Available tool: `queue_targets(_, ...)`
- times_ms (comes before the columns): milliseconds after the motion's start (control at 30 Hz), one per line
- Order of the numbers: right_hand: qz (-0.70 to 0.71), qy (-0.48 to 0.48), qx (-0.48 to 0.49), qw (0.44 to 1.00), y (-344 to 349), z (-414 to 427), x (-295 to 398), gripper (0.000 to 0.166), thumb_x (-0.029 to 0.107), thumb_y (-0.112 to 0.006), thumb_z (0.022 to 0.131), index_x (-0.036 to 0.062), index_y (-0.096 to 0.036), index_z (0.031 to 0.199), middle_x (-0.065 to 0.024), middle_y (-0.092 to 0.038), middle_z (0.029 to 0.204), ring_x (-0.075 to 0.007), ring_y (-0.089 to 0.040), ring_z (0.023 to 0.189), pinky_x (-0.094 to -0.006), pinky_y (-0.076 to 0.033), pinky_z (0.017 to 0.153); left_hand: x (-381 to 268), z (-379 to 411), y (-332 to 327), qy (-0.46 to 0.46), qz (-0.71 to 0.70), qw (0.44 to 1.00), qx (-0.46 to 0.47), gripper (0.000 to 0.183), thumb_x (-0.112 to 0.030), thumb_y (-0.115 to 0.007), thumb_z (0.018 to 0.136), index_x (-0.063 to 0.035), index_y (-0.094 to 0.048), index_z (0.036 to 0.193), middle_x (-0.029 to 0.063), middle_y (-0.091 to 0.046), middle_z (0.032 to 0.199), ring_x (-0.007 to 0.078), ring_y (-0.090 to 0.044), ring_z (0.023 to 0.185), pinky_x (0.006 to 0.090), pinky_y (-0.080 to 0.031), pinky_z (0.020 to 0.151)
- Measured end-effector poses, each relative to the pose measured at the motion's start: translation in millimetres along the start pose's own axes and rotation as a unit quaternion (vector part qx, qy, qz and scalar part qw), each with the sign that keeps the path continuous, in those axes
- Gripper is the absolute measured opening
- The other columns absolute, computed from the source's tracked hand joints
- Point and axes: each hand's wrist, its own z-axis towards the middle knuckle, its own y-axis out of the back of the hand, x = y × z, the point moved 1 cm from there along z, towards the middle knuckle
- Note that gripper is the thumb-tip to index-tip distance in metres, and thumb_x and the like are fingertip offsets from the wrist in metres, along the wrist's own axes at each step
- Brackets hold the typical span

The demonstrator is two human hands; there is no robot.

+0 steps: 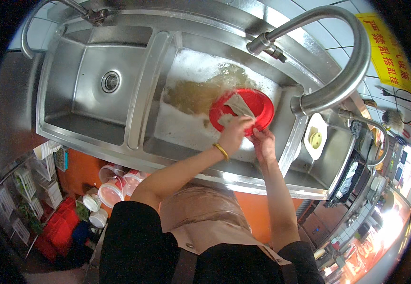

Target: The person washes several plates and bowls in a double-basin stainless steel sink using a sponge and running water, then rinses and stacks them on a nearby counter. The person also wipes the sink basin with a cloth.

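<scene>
Over the middle sink basin [191,136], which holds soapy, brownish water, I have a round red plastic dish [267,106] tilted towards me. My right hand [265,140] grips its near rim, with the thumb on the edge. A pale grey cloth [240,105] lies against the inside of the dish, and my left hand [234,131], slightly blurred, is closed on the cloth's near end. A yellow bangle [221,152] circles my left wrist. White suds lie on the water around the dish. The fingertips of my left hand are partly hidden.
A large curved faucet [347,81] arches over the basin's right side. At left is another steel basin with a drain [111,81]. The right basin holds a white tray [315,136] with a yellowish round item. Clear plastic tubs [112,193] stand below the counter at left.
</scene>
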Motion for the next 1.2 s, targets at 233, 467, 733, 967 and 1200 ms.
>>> queue_targets(233, -0.065, -0.019, 0.07, 0.995, -11.3, -25.3, 5.6, 0.027, 0.0, -0.054, 0.087, -0.0044, -0.055, 0.113, -0.0102, -0.064, 0.104, -0.0188, -0.063, 0.091, -0.0331, -0.052, 0.082, -4.7, 66.3, -22.8, -0.103, 0.086, 0.988, 0.071, 0.028, -0.004, -0.048, 0.083, -0.003, -0.064, 0.105, 0.0149, -0.063, 0.11, 0.0319, -0.058, 0.107, 0.0369, -0.044, 0.095)
queue_targets(467, -0.068, 0.012, 0.099, 0.993, -32.3, -75.5, 39.1, 0.029, 0.001, -0.056, 0.089, -0.005, -0.055, 0.117, -0.0142, -0.065, 0.107, -0.0198, -0.065, 0.092, -0.032, -0.054, 0.082, 117.8, 113.0, 46.5, 0.136, 0.081, 0.978, 0.133, 0.032, -0.003, -0.045, 0.083, -0.0084, -0.067, 0.106, 0.018, -0.065, 0.108, 0.0324, -0.062, 0.103, 0.0375, -0.048, 0.091)
queue_targets(733, -0.046, 0.067, 0.05, 0.995, -49.7, -70.1, 58.7, 0.027, -0.003, -0.054, 0.087, -0.0081, -0.056, 0.113, -0.0144, -0.065, 0.101, -0.0203, -0.065, 0.083, -0.0345, -0.056, 0.08, -14.5, 151.4, 98.8, -0.031, 0.171, 0.985, -0.006, 0.029, -0.01, -0.049, 0.09, -0.0092, -0.06, 0.117, 0.0163, -0.063, 0.112, 0.0316, -0.061, 0.101, 0.0379, -0.05, 0.087)
queue_targets(967, 0.023, 0.027, 0.046, 0.998, -117.3, -51.4, 74.8, 0.025, -0.004, -0.051, 0.086, -0.0107, -0.054, 0.11, -0.0168, -0.064, 0.101, -0.0232, -0.066, 0.086, -0.0341, -0.058, 0.079, -50.6, 258.7, 50.8, -0.147, 0.362, 0.901, 0.188, 0.022, -0.019, -0.054, 0.085, -0.0059, -0.07, 0.091, 0.0193, -0.067, 0.095, 0.0327, -0.066, 0.09, 0.0417, -0.053, 0.077)
queue_targets(1200, 0.022, 0.05, 0.039, 0.998, -129.5, -50.9, 79.3, 0.025, 0.0, -0.05, 0.088, -0.0119, -0.053, 0.11, -0.0174, -0.063, 0.102, -0.0243, -0.065, 0.089, -0.0344, -0.056, 0.082, -52.2, 270.3, 36.4, -0.151, 0.454, 0.849, 0.224, 0.021, -0.013, -0.054, 0.081, -0.0029, -0.071, 0.087, 0.0204, -0.068, 0.094, 0.0316, -0.067, 0.09, 0.0399, -0.054, 0.077)
